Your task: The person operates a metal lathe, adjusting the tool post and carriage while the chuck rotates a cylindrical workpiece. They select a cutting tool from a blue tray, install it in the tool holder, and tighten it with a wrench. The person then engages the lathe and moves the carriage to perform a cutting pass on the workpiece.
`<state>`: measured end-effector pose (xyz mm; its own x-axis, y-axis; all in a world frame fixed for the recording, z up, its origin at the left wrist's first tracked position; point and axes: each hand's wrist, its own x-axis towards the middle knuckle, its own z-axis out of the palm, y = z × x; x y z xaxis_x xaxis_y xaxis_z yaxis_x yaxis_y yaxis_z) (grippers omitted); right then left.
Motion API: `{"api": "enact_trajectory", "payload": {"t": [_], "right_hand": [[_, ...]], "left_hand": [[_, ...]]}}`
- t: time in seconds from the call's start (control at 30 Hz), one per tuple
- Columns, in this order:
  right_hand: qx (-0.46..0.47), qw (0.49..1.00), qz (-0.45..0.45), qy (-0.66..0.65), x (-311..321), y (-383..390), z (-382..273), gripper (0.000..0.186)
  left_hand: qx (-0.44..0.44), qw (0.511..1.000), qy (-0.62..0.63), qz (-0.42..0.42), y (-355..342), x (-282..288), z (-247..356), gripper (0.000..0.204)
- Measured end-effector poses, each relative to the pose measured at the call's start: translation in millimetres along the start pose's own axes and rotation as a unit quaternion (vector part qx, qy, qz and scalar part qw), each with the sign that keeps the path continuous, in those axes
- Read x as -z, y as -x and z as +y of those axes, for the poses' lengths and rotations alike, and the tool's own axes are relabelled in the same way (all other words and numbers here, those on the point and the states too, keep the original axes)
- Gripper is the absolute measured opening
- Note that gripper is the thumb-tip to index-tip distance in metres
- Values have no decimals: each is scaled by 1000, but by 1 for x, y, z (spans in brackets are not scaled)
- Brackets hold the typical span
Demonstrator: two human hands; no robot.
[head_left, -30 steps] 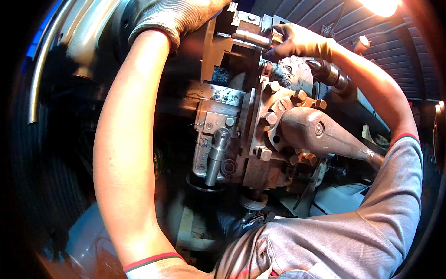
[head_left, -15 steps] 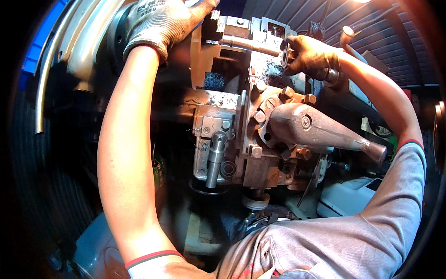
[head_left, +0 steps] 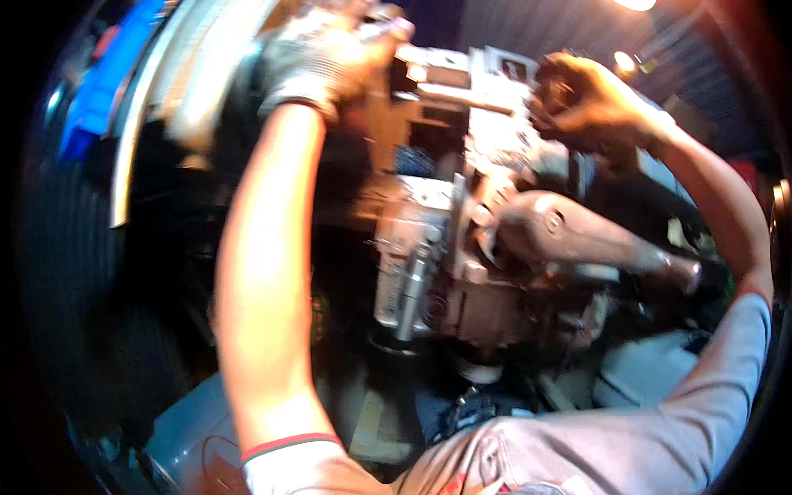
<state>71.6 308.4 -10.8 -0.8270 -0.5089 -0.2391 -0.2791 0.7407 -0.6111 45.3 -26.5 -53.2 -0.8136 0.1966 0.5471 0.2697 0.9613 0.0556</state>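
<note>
Blurry from where I stand. Gloved left hand [head_left: 327,64] at 11 o'clock, can't tell if it's gripping anything. Right hand [head_left: 598,103] at 2 o'clock, fingers curled by 1 end of the metal rod [head_left: 472,99], grip unclear. Rod lies at 1 o'clock, tapered lever [head_left: 573,231] at 3.

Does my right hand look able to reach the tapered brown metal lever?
Probably yes: nothing seems to cover the tapered brown metal lever, and the right hand is above it in the picture, though blur hides whether that hand holds something.
</note>
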Motion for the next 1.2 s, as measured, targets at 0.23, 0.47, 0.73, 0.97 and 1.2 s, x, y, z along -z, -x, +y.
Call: {"api": "enact_trajectory", "payload": {"t": [0.23, 0.47, 0.73, 0.97, 1.2], "right_hand": [[188, 972, 137, 15, 21, 45, -87, 69], [381, 877, 253, 147, -12, 35, -173, 76], [314, 925, 183, 110, -10, 139, -174, 77], [19, 946, 322, -29, -66, 326, -78, 55], [-190, 868, 443, -120, -109, 477, -63, 39]], "left_hand": [[10, 983, 159, 87, -13, 28, 36, 75], [103, 675, 719, -130, 38, 145, 81, 82], [-2, 712, 689, -137, -8, 192, -47, 26], [299, 920, 225, -119, -71, 162, -189, 41], [231, 941, -147, -200, -86, 130, -242, 79]]}}
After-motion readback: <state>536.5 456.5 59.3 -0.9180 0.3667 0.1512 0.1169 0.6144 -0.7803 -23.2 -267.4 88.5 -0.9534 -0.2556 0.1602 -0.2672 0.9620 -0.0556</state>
